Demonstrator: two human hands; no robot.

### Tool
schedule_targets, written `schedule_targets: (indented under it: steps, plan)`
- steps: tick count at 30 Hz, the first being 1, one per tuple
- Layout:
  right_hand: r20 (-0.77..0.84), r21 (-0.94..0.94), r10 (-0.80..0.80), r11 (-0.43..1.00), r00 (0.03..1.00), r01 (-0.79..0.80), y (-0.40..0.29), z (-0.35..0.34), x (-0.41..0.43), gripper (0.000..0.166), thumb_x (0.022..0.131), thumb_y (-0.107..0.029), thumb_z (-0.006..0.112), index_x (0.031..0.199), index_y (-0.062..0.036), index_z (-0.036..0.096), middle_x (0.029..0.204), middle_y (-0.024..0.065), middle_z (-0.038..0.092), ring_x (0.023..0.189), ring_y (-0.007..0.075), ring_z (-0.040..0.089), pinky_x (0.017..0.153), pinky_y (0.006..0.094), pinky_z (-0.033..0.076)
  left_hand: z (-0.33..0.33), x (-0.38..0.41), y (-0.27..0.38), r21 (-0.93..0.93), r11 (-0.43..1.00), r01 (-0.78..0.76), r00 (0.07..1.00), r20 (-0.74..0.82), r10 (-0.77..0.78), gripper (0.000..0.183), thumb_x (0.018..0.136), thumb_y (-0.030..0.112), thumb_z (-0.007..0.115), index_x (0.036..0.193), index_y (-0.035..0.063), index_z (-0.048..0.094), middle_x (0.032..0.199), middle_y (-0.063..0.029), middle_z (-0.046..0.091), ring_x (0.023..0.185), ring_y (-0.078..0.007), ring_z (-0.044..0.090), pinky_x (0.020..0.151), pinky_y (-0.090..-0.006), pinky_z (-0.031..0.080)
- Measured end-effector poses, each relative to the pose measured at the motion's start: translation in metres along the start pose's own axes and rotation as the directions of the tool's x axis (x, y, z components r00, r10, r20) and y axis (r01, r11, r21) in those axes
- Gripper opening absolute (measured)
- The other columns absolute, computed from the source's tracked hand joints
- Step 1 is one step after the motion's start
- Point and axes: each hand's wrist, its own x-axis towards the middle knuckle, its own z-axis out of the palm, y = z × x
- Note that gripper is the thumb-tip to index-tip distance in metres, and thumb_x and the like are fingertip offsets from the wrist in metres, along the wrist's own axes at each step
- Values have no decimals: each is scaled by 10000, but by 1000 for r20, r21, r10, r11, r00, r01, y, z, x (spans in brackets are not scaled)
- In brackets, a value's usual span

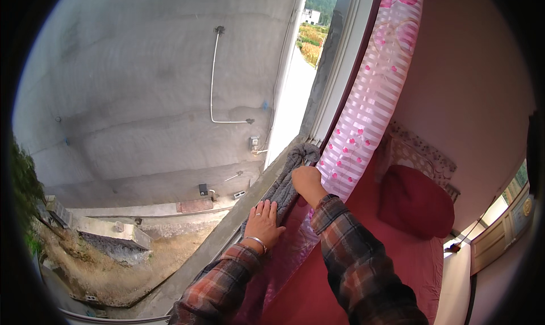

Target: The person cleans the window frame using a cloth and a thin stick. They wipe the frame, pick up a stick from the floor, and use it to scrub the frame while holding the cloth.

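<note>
A grey, thick-knit cloth (282, 191) lies bunched lengthwise along the window sill (238, 205), its far end folded over near the frame corner. My left hand (262, 226) rests palm down on the cloth's near part, fingers extended, with a ring and a silver bracelet showing. Further along, my right hand (307, 183) is curled into a fist at the cloth's far part and grips it. The fist hides what lies beneath its fingers. Close to my right hand hangs a pink-and-white striped curtain (362, 112) with hearts and flowers.
Outside the window stands a grey rendered wall (162, 78) with a white pipe, above a ground-level drop with a concrete block (113, 231). Indoors, a bed with a red sheet (383, 274) lies beside the sill, bearing a bundled red quilt (415, 201). The window frame (340, 78) rises ahead.
</note>
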Motion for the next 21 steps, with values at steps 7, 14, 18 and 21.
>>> schedule_targets:
  steps: [7, 14, 18, 21]
  plan:
    - [123, -20, 152, 988, 981, -151, 21, 27, 65, 224, 808, -126, 550, 933, -84, 731, 942, 112, 704, 850, 273, 689, 613, 412, 549, 21, 81, 9, -40, 997, -71, 997, -28, 70, 738, 853, 444, 542, 1398, 2, 316, 1444, -187, 334, 1361, -320, 271, 1108, -434, 211]
    - [183, -82, 217, 975, 959, -205, 27, 60, 95, 228, 848, -150, 531, 950, -122, 733, 965, 49, 707, 847, 228, 691, 581, 434, 547, 32, 121, 21, -36, 993, -109, 993, -50, 107, 625, 894, 389, 473, 1371, 3, 354, 1403, -183, 392, 1339, -324, 308, 1101, -442, 218]
    - [110, -75, 99, 993, 989, -91, 27, 55, 84, 225, 846, -153, 528, 928, -125, 736, 941, 44, 710, 836, 234, 693, 574, 418, 546, 32, 113, 14, -24, 993, -118, 993, -12, 118, 627, 867, 350, 511, 1368, 5, 361, 1351, -176, 448, 1330, -322, 322, 1087, -440, 236]
    - [51, -115, 33, 993, 998, -27, 45, 49, 63, 224, 844, -155, 526, 911, -127, 738, 924, 40, 712, 828, 239, 694, 569, 406, 546, 29, 94, 8, -29, 993, -115, 993, -14, 114, 646, 859, 370, 522, 1367, 3, 363, 1346, -178, 449, 1333, -324, 316, 1085, -435, 242]
